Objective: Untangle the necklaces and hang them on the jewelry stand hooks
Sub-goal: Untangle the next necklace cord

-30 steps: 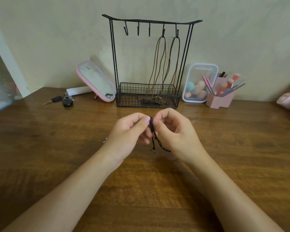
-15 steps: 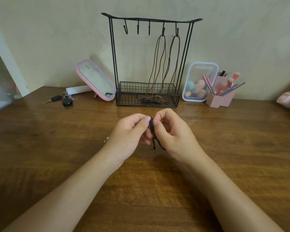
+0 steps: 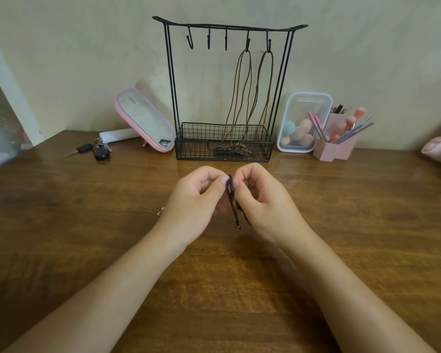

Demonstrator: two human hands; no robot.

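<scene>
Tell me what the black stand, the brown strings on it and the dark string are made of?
The stand is likely metal wire, painted matte black: thin rods and a mesh basket. The brown necklaces are probably leather or waxed cord: dull, hanging limp. The dark string seems to be braided thread, rough-edged, but it is too small to be sure.

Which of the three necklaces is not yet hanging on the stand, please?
The black necklace, pinched between left hand and right hand; the brown necklaces hang from the stand's two rightmost hooks.
</scene>
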